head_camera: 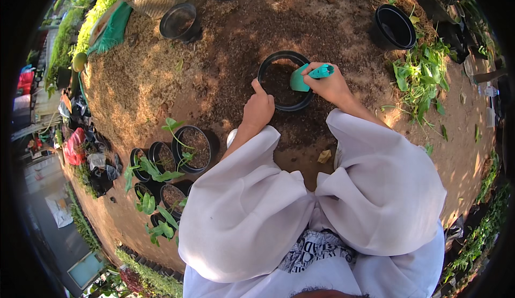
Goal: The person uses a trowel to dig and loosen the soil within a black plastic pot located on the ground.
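Note:
A round black plastic plant pot point(263, 70) with dark soil point(277, 78) in it stands on the ground before me. My right hand point(330, 84) is closed on the handle of a green hand trowel point(299, 80), whose blade is inside the pot at its right side. At the pot's left rim is my left hand point(259, 107), with one finger stretched along the outside and the others curled at the rim. How firmly it grips the rim is hard to see.
Potted leafy seedlings point(195, 149) stand in black pots at the lower left. Another black pot point(180, 22) sits at the upper left, and an empty black pot point(395, 26) at the upper right. Uprooted green plants point(422, 76) lie below that one. A dry leaf point(324, 156) lies between my knees.

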### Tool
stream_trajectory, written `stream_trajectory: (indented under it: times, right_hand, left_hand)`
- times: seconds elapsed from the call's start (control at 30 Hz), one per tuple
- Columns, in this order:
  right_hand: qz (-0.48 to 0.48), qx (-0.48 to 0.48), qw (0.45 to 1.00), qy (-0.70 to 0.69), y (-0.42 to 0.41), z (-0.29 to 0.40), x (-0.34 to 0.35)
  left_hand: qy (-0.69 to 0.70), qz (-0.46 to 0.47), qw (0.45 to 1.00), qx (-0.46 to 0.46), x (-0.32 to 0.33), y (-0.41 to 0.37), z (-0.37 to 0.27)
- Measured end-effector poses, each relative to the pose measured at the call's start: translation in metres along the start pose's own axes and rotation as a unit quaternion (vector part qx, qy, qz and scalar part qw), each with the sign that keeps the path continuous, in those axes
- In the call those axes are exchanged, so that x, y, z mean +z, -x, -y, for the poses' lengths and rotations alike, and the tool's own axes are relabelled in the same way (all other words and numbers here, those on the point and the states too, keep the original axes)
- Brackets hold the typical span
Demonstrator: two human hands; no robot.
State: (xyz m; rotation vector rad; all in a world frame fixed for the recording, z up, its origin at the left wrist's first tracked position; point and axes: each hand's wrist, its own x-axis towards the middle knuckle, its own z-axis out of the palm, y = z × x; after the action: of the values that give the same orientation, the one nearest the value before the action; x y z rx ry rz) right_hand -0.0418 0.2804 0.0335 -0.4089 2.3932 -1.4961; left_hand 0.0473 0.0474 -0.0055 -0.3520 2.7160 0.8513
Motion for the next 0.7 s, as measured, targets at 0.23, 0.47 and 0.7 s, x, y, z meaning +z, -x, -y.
stream_trajectory:
  times: [0.23,0.47,0.7]
  right_hand:
    - [0.064,-0.01,0.996,-0.059,0.0,-0.015,0.008]
    - [0.052,-0.033,0.997,-0.046,-0.005,-0.013,0.006]
    - [0.093,0.02,0.995,-0.035,-0.004,0.013,-0.007]
  left_hand:
    - [0.008,0.006,1.0,0.007,-0.002,0.0,0.002]
    - [-0.001,0.01,1.0,-0.005,-0.002,-0.001,-0.005]
    - [-0.019,-0.002,1.0,0.002,0.002,0.001,0.004]
